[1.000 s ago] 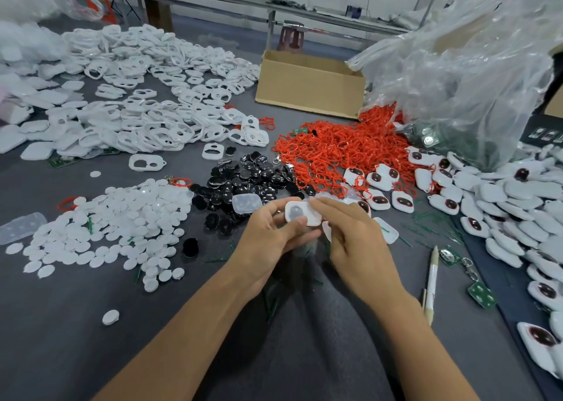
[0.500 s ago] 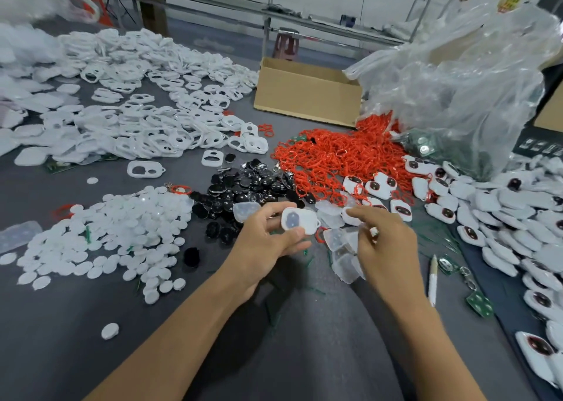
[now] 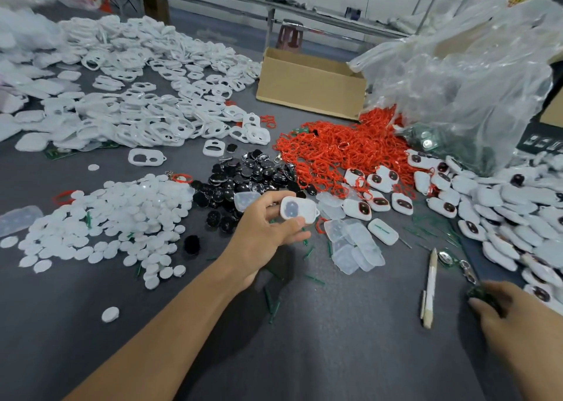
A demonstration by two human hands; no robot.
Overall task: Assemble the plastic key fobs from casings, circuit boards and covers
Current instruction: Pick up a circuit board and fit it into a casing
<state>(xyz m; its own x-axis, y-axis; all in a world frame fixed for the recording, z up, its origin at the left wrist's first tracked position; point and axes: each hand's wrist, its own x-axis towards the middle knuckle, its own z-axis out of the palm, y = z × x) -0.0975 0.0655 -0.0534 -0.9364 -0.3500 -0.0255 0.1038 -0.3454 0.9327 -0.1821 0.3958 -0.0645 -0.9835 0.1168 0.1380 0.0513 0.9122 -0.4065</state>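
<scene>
My left hand (image 3: pixel 268 236) pinches a white key fob casing (image 3: pixel 298 208) with a translucent pad in it, held above the grey table's middle. My right hand (image 3: pixel 515 312) is low at the right edge, fingers curled around a small green circuit board (image 3: pixel 479 294) with a key ring. Translucent covers (image 3: pixel 356 245) lie in a small heap just right of the left hand. Finished white fobs (image 3: pixel 493 214) are piled along the right side.
White frames (image 3: pixel 146 117) cover the far left, white discs (image 3: pixel 115 217) the near left, black buttons (image 3: pixel 243 175) and red rings (image 3: pixel 341 150) the middle. A cardboard box (image 3: pixel 310 83) and a clear plastic bag (image 3: pixel 475 74) stand behind. A pen (image 3: pixel 429 288) lies near the right hand.
My right hand has left the casing and swung right and down to the circuit board near the pen. My left hand still holds the casing, lifted slightly.
</scene>
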